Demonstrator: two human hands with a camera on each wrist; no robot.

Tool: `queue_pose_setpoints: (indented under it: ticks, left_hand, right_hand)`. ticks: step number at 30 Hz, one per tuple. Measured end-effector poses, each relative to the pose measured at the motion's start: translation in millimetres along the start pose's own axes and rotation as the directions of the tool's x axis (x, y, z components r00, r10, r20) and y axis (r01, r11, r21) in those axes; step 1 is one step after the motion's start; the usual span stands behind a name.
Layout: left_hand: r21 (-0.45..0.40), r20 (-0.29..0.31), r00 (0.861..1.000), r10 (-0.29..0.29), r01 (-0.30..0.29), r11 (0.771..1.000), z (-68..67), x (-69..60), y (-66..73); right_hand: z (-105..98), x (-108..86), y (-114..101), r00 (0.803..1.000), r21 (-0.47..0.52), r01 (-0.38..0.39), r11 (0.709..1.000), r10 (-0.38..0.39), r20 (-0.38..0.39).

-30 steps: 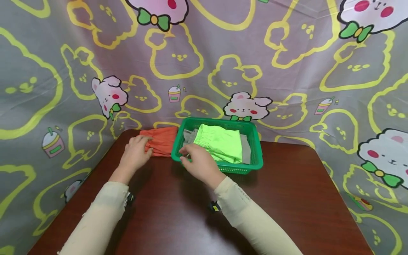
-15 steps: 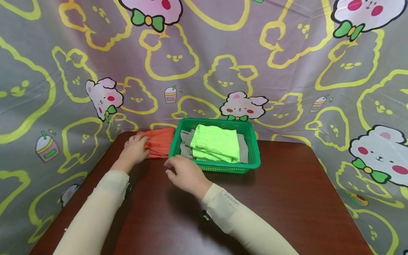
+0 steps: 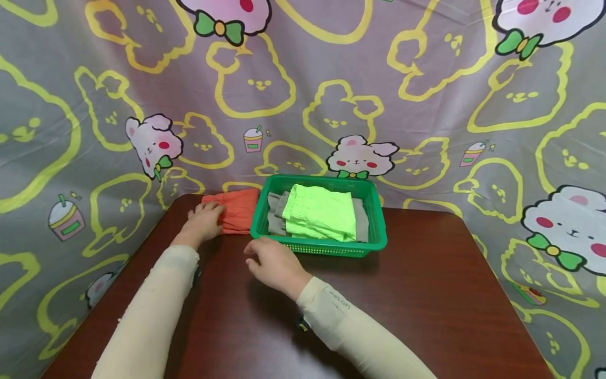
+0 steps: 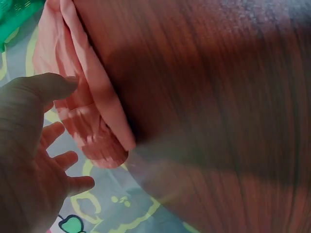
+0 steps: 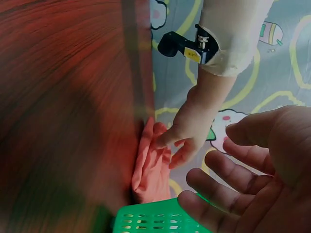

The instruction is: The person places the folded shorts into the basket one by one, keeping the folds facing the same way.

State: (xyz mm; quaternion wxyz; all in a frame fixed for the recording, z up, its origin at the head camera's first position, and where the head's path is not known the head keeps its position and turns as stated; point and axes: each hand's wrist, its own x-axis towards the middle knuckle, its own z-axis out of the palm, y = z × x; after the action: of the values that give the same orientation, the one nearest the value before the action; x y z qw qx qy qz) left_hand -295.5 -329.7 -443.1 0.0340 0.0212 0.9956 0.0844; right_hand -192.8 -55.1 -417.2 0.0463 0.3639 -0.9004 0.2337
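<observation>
A folded orange garment lies on the table, left of the green basket. My left hand is at its left end, fingers spread. In the left wrist view the thumb overlaps the orange cloth, which has a gathered band at one end; whether the hand touches it I cannot tell. My right hand hovers by the basket's front left corner, its fingers loosely bent and holding nothing. Inside the basket, a folded neon-green garment with an elastic waistband rests on grey cloth.
The dark brown wooden table reaches back to a patterned cloth backdrop, which also hangs along both sides. The orange garment lies close against the basket's left side. A small black device sits on the left wrist.
My right hand has moved left and down, away from over the basket's rim. The left hand has stayed by the orange garment. The whole view has shifted slightly.
</observation>
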Motion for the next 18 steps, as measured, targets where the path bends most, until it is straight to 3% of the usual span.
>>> queue_pose_setpoints:
  ticks: [7,18]
  left_hand:
    - [0.007,0.000,1.000,-0.003,0.003,1.000,12.1,5.8,-1.5]
    - [0.015,0.006,0.999,-0.050,0.050,0.999,18.5,3.7,5.0]
  right_hand:
    - [5.5,-0.4,3.6,1.000,-0.009,-0.003,1.000,0.003,0.023]
    - [12.5,0.9,8.8,0.999,-0.018,-0.016,1.000,0.017,0.052]
